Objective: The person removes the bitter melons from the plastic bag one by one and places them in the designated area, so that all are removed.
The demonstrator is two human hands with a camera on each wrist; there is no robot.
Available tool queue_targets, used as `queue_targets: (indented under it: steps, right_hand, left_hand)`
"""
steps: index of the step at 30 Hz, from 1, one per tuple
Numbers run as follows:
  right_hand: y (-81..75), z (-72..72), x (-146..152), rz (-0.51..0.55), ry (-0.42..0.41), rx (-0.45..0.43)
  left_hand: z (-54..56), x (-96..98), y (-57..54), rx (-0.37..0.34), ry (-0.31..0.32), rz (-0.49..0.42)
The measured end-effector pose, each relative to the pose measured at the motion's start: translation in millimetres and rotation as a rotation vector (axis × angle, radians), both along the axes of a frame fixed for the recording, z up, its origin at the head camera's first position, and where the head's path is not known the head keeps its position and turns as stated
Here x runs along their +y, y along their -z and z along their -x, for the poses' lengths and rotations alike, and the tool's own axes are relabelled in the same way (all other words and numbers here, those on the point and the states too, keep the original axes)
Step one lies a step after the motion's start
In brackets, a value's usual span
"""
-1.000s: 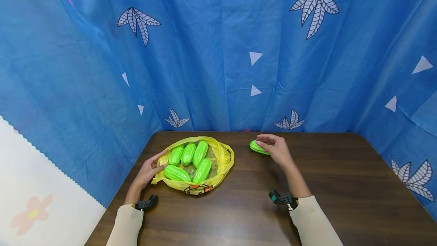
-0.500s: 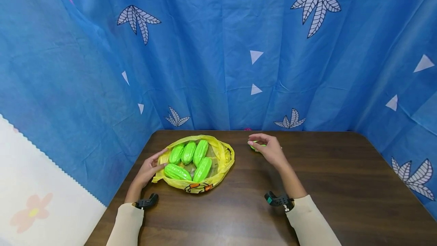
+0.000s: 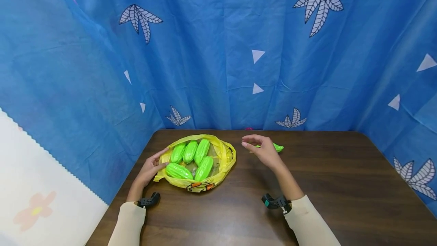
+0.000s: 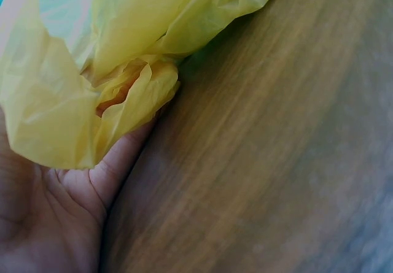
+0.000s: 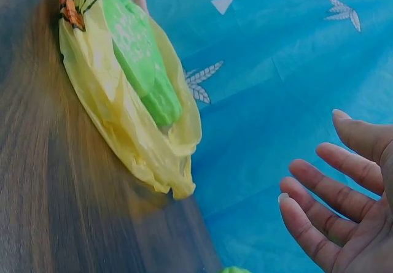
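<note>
An open yellow plastic bag (image 3: pixel 224 166) lies at the table's left with several bright green, ridged bitter melons (image 3: pixel 204 168) inside. My left hand (image 3: pixel 148 170) rests at the bag's left rim, thumb and fingers extended along it. In the left wrist view, the bag's crumpled edge (image 4: pixel 135 95) drapes over that hand and hides the fingers. My right hand (image 3: pixel 264 151) is held right of the bag, fingers loosely curved and apart, palm toward the bag, nothing in it. Another bitter melon (image 3: pixel 278 147) shows behind the right hand, which hides most of it.
Everything is on a dark brown wooden table (image 3: pixel 235 215). Behind it and at the sides hangs a blue curtain (image 3: pixel 218 67) with leaf prints, close to the table's far edge. A white cloth (image 3: pixel 41 185) hangs at the left.
My right hand has moved left across the bitter melon, whose left end was in sight earlier and whose right tip now shows past the hand. The left hand and bag stay put.
</note>
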State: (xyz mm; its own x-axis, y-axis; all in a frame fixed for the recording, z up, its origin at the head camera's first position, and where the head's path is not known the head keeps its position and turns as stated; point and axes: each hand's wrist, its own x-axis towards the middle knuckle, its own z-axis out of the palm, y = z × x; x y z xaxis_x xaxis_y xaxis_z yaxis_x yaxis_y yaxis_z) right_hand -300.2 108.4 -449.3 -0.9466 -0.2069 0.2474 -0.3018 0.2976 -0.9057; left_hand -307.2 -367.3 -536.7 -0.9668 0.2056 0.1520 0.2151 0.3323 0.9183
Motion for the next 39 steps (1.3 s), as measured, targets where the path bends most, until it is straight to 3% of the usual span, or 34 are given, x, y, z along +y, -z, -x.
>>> queue_targets:
  steps: [7,18,39]
  right_hand:
    - [-3.9,-5.7,-12.5,0.011,-0.06,-0.003]
    - [4.7,-9.8,-43.5,-0.109,-0.2,0.082]
    - [15.3,3.1,-84.4,-0.155,-0.371,0.125]
  left_hand:
    - [-2.0,5.6,-2.1,0.021,0.018,-0.002]
    - [0.8,3.7,-4.0,0.004,-0.011,0.014]
    - [-1.5,2.6,-2.0,0.031,-0.027,0.034]
